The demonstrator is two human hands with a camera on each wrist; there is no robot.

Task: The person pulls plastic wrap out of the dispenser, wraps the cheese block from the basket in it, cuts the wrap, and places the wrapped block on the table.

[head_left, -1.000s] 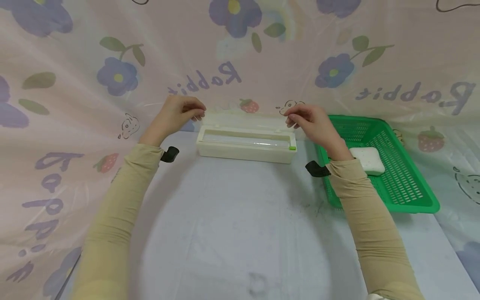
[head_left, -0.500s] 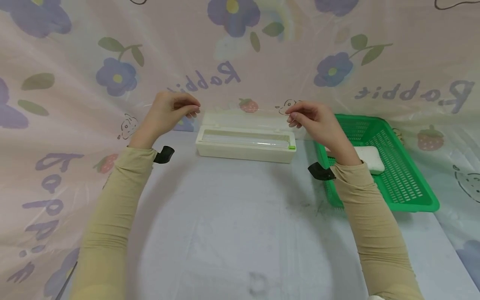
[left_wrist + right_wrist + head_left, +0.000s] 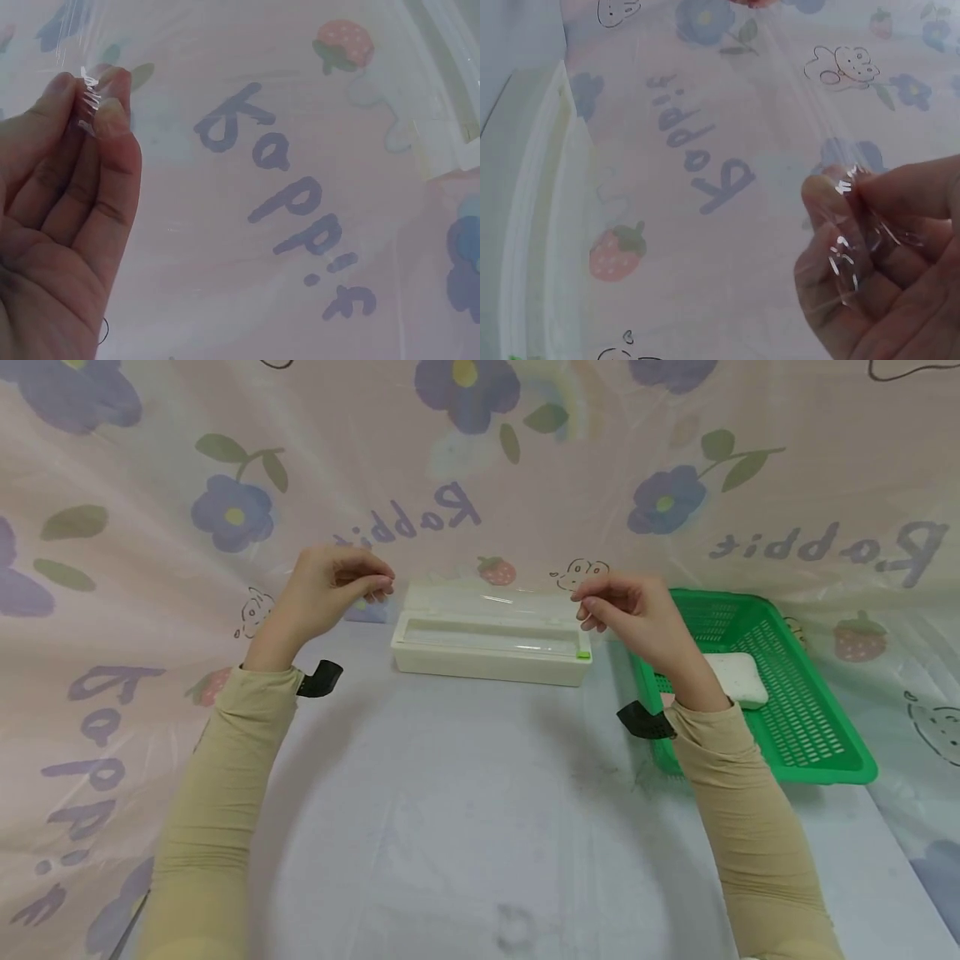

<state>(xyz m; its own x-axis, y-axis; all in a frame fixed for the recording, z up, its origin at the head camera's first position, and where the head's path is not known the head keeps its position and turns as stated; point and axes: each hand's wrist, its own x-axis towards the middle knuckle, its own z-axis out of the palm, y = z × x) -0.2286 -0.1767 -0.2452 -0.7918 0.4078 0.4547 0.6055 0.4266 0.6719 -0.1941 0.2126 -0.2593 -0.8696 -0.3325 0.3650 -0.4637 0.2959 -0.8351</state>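
My left hand (image 3: pixel 322 593) pinches one corner of clear cling film (image 3: pixel 90 101) between thumb and fingers. My right hand (image 3: pixel 645 622) pinches the film's other side, which lies bunched and shiny over the fingers in the right wrist view. Between the two hands the film is stretched, nearly invisible in the head view. Both hands are raised near the back of the table, on either side of a white cling film dispenser (image 3: pixel 491 664). Its lid (image 3: pixel 487 602) stands up at the back, and a green slider (image 3: pixel 583 655) sits at its right end.
To the right stands a green plastic basket (image 3: pixel 832 710) holding a white block (image 3: pixel 738 679) and something pink, mostly hidden by my right wrist. A printed sheet (image 3: pixel 480 468) hangs behind the pale table (image 3: pixel 465 810) and along its left side.
Both hands have drawn a little farther apart, the left one to the left and the right one slightly right and nearer to me. The dispenser and basket have stayed put.
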